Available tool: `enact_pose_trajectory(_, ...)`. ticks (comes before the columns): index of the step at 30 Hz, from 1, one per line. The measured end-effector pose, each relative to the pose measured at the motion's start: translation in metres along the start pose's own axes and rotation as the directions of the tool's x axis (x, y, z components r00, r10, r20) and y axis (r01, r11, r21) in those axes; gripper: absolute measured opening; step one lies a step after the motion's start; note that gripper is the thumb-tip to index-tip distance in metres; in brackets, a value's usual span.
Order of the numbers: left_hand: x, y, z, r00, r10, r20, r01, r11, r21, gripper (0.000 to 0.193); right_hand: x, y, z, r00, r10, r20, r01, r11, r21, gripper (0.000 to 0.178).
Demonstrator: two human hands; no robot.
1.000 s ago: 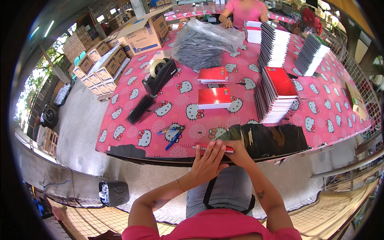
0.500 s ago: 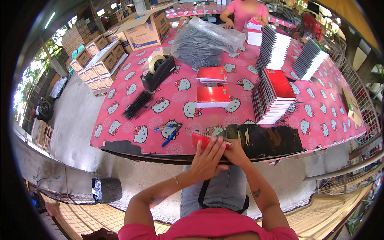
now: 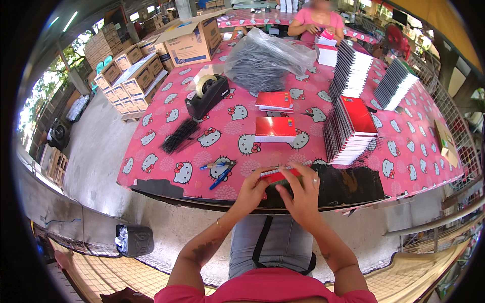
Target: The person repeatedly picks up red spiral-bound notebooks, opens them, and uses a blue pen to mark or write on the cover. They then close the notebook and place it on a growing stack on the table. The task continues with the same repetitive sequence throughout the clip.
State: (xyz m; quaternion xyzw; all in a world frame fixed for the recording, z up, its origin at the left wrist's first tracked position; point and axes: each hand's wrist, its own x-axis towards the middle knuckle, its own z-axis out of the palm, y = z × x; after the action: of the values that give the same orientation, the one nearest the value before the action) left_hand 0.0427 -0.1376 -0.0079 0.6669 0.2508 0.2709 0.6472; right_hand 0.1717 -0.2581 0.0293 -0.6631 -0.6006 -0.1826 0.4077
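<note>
A small red spiral notebook [image 3: 274,177] is at the near edge of the table, its coil along the far side. My left hand [image 3: 251,191] grips its left end between thumb and fingers. My right hand [image 3: 304,196], with a ring on one finger, is closed over the right part, fingertips at the coil; the fingers hide much of the cover. Left of my hands lie blue pens [image 3: 221,177]. Farther off are a flat red notebook [image 3: 275,127], a low pile of red notebooks [image 3: 274,100] and a tall stack of red notebooks [image 3: 353,123].
Black spiral coils [image 3: 179,135] lie near a tape dispenser [image 3: 208,96]. Behind are a plastic bag [image 3: 268,60] of dark coils, a carton [image 3: 194,43] and black-coiled notebook stacks [image 3: 351,68]. Across the pink-covered table [image 3: 146,151], a person [image 3: 318,22] handles something pink.
My left hand has shifted from lying across the notebook to its left end. My right hand has come over the right part. The notebook has turned and moved slightly right.
</note>
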Motion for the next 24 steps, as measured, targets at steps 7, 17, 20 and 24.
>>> enact_pose_trajectory(7,0.014,-0.018,-0.032,0.892,0.449,-0.05,-0.281,0.637,0.718,0.036,0.01,0.036,0.031,0.989,-0.064,0.136,0.063,0.998,0.01,0.024)
enact_pose_trajectory(17,-0.017,-0.02,-0.091,0.897,0.405,-0.175,-0.126,0.615,0.778,0.037,0.013,0.029,0.036,0.996,0.024,0.088,-0.026,1.0,0.017,0.023)
enact_pose_trajectory(20,-0.027,0.0,-0.053,0.943,-0.237,-0.235,0.178,0.953,-0.244,0.034,0.012,0.027,0.038,0.997,0.05,0.066,-0.051,0.998,0.024,0.023)
enact_pose_trajectory(24,-0.033,0.015,-0.019,0.953,-0.294,0.07,0.285,0.796,-0.533,0.037,0.015,0.028,0.039,0.998,0.04,0.056,-0.041,0.999,0.016,0.022)
